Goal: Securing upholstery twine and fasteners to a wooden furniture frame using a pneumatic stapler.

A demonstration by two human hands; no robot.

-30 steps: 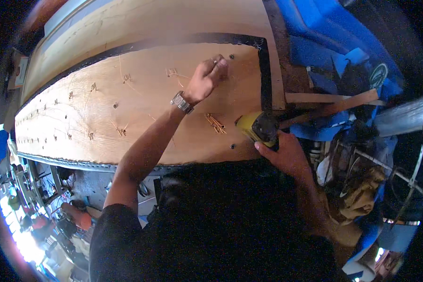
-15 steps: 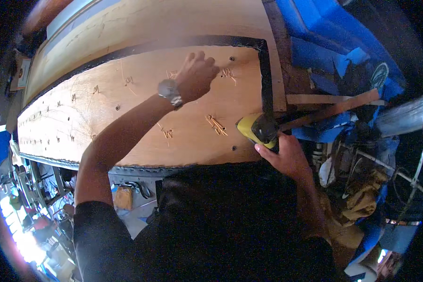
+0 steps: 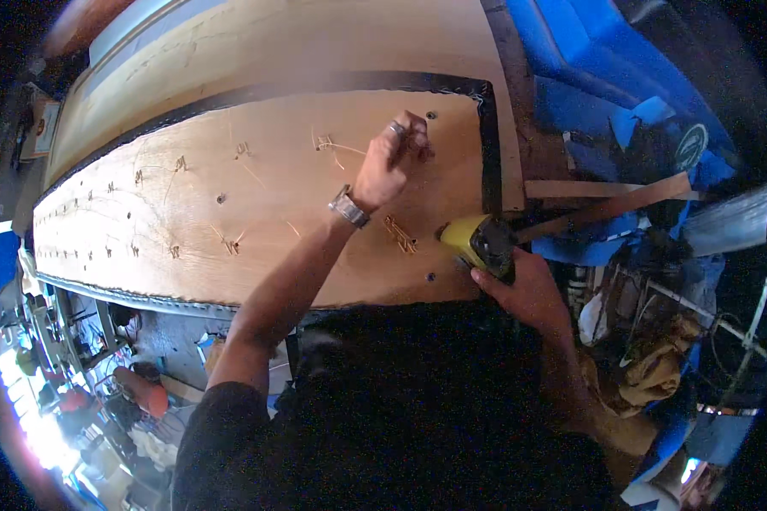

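Note:
A long plywood panel [image 3: 273, 179] lies before me, its edge wrapped in a black fabric strip [image 3: 332, 83]. Tan cord ends poke through it in rows, and a bunch of cord [image 3: 399, 235] lies near its right end. My left hand [image 3: 392, 162], with a ring and a wristwatch, is over the upper right of the panel. Its fingers are curled together; anything in them is hidden. My right hand [image 3: 528, 285] grips a yellow and black hand tool [image 3: 479, 242], whose front end is over the panel's right side. The tool's exact kind is not clear.
Under the panel is a larger wooden board [image 3: 383, 38]. Blue sheeting [image 3: 588, 128] and wooden strips [image 3: 609, 204] are at the right, above brown crumpled material [image 3: 656, 366]. Dark holes [image 3: 221, 198] dot the panel. Clutter fills the floor at the lower left.
My left hand has moved right and slightly nearer, and the wrist has turned. The right hand still holds the yellow tool in about the same place. The view has shifted a little.

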